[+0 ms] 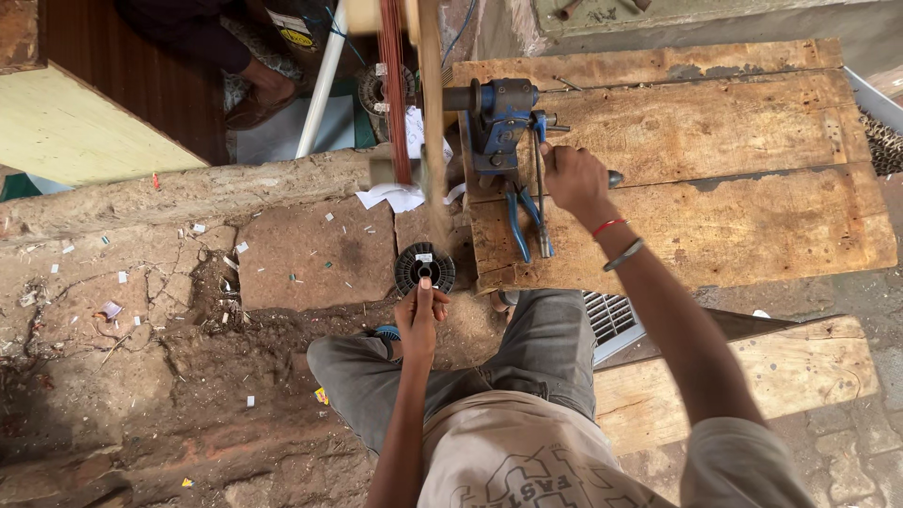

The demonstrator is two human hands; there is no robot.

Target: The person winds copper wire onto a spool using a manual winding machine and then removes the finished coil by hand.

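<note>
The left hand [419, 315] pinches a black spool [424, 267], thumb over its hub, held low just off the near left corner of the wooden bench [752, 216]. If that pinch slackens, I judge the spool could tip and let its wire run loose. The right hand [572, 179] is closed round the crank handle of the blue winder [499, 127] (pliers [525, 221] lie touching its base, near the swing). Beyond it a copper-coloured coil [393, 85] hangs blurred; paper scraps [400, 196] litter the stone ledge.
</note>
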